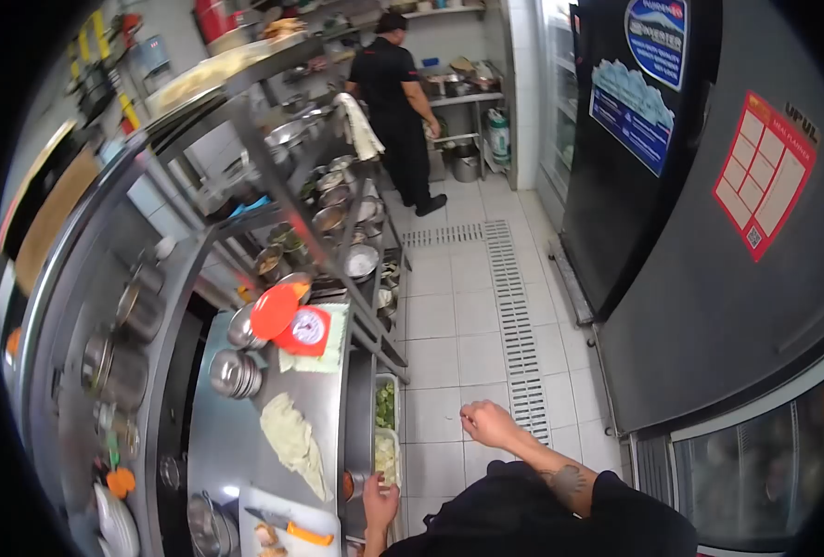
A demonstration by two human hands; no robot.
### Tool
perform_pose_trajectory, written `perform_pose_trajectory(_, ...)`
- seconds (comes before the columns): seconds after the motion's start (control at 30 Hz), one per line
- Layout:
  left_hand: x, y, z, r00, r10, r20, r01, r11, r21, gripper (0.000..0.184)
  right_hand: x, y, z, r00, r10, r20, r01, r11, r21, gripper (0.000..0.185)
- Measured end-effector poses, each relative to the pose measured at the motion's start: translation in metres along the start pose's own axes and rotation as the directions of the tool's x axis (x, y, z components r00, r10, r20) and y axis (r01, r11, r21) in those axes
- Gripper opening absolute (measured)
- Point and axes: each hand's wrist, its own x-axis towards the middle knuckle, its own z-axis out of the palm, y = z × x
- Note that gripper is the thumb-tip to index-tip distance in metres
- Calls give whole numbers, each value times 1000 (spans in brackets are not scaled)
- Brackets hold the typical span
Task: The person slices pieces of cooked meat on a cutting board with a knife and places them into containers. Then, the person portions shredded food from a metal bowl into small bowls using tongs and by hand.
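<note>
My left hand is low, beside the table's right edge, with its fingers at a container of pale chopped food. Whether it grips anything cannot be made out. Behind that container is one of green leaves. Over the tiled floor, my right hand is held with its fingers curled together; anything in them is too small to name. On the steel table lie a white board with an orange-handled knife and food pieces, a pale cloth and a red scale.
A person in black stands at the back near a shelf rack full of metal bowls. Dark fridges line the right side. A floor drain runs along the aisle. Stacked bowls stand on the table.
</note>
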Motion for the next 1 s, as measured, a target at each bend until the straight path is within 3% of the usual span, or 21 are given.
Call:
perform_pose_trajectory(0.03,2,-17,14,1000,-6,27,5,1000,13,43,6,14,-16,1000,15,-24,-16,999,-34,11)
perform_pose_trajectory(0.07,-2,-41,29,978,-183,97,181,983,29,43,14,27,-33,999,40,-27,-40,999,10,11)
perform_pose_trajectory(0.1,-6,-64,44,921,-354,164,347,935,71,44,21,38,-52,999,53,-9,-53,999,10,11)
perform_pose_trajectory(0.17,-14,-105,52,776,-552,304,511,834,209,39,36,56,-84,991,128,-32,-122,979,163,14)
perform_pose_trajectory(0.3,-3,-129,46,525,-710,470,572,703,423,31,86,103,-131,962,260,85,-272,944,186,17)
perform_pose_trajectory(0.43,75,-117,85,419,-750,512,570,656,495,24,161,165,-167,942,326,83,-336,922,195,16)
perform_pose_trajectory(0.5,137,-109,125,435,-714,548,506,698,507,22,203,206,-176,953,295,72,-303,941,149,17)
perform_pose_trajectory(0.53,176,-105,146,468,-655,593,401,755,518,20,222,225,-185,947,303,101,-311,947,74,22)
perform_pose_trajectory(0.57,223,-101,171,522,-520,676,143,835,532,19,243,247,-195,947,306,100,-313,947,68,22)
perform_pose_trajectory(0.6,274,-97,198,540,-291,790,-307,806,506,19,256,266,-202,935,328,133,-334,942,28,23)
perform_pose_trajectory(0.63,328,-87,227,537,-117,835,-564,686,459,18,267,282,-210,922,350,168,-354,935,-7,23)
perform_pose_trajectory(0.67,395,-66,259,479,-233,846,-424,783,455,20,285,292,-228,919,347,187,-351,936,-13,24)
perform_pose_trajectory(0.7,449,-77,289,632,230,740,-645,685,338,23,304,308,-241,919,345,191,-349,937,-12,24)
perform_pose_trajectory(0.77,566,-40,328,775,343,530,-407,913,3,26,331,342,-263,898,409,164,-417,909,14,24)
perform_pose_trajectory(0.8,617,4,337,858,192,477,-205,979,-26,14,347,359,-275,895,428,126,-431,902,1,24)
perform_pose_trajectory(0.83,664,65,338,909,39,416,56,975,-215,19,366,378,-288,867,484,118,-490,872,26,24)
perform_pose_trajectory(0.87,705,126,330,917,-127,377,288,867,-408,24,386,399,-300,852,510,117,-516,856,29,24)
perform_pose_trajectory(0.97,787,224,315,953,-83,290,203,890,-409,23,462,472,-333,863,493,114,-500,865,45,22)
perform_pose_trajectory(1.0,801,239,316,961,-112,254,205,904,-376,11,488,495,-341,871,477,113,-486,872,62,21)
